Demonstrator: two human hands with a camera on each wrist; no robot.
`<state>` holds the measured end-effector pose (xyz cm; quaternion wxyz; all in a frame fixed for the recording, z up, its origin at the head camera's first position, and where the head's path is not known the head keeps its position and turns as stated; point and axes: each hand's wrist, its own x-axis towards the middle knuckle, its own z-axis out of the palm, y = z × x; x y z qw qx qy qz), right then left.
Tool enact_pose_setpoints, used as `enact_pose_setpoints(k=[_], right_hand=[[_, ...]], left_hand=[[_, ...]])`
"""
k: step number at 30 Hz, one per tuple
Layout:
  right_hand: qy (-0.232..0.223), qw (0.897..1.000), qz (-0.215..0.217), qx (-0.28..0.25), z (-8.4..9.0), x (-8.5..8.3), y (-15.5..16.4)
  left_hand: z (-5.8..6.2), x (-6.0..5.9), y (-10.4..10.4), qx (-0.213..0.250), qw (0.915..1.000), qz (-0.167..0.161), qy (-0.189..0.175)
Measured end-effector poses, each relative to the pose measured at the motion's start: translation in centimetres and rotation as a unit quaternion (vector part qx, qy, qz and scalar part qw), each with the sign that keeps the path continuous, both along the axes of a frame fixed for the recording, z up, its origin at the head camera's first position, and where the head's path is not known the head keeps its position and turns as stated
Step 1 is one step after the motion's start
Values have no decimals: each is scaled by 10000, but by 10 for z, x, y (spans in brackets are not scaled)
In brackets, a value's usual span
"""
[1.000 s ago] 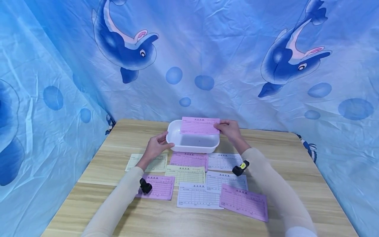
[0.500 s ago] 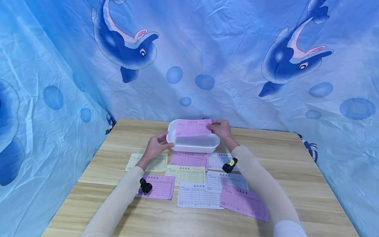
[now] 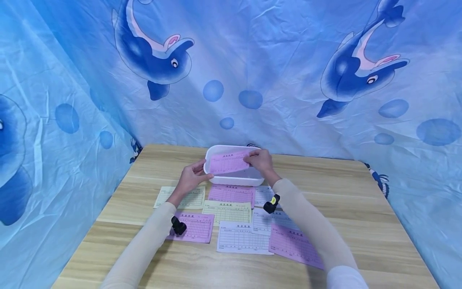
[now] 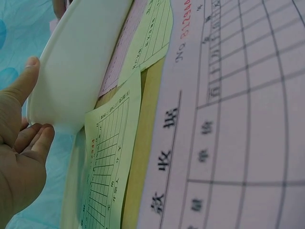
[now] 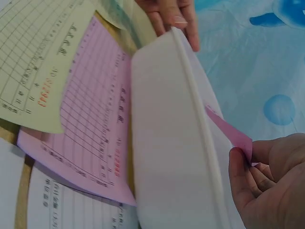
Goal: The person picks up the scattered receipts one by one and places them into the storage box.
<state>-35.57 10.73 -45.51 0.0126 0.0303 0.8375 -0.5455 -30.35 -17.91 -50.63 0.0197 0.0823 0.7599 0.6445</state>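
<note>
One white tub (image 3: 231, 178), one pink slip (image 3: 227, 162) in right hand (image 3: 260, 161), eight slips on table (image 3: 361, 208)

Dolphin-print blue backdrop (image 3: 274, 60), wooden table (image 3: 361, 208)

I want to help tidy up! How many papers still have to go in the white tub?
None can be seen lying in the white tub yet. The right hand pinches a pink slip over it, while the left hand steadies the tub's edge. About nine slips are left on the table: pink, yellow and white, such as the pink one nearest the left arm.
</note>
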Motion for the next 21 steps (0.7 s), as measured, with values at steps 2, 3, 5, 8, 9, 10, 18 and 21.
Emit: enact_pose_setpoints(k=[2, 3, 5, 8, 9, 10, 18, 21], right_hand=[[-11, 9999, 23, 149, -1, 1, -3], [-1, 9998, 21, 214, -1, 1, -5], [-32, 9995, 30, 323, -1, 2, -7], [-20, 9990, 44, 438, -3, 2, -8], [-6, 9989, 53, 473, -3, 1, -8], [8, 9987, 66, 507, -3, 0, -8], [152, 9967, 93, 796, -5, -3, -5], [181, 9970, 83, 745, -6, -3, -4]], left_hand=[[0, -1, 0, -8, 10000, -2, -2], [0, -1, 0, 1, 10000, -13, 2], [0, -1, -1, -1, 10000, -8, 4], [1, 0, -1, -37, 10000, 16, 10], [1, 0, 0, -36, 10000, 25, 12], [1, 1, 0, -49, 10000, 44, 14], [4, 2, 0, -62, 10000, 36, 70], [5, 2, 0, -38, 10000, 39, 73]])
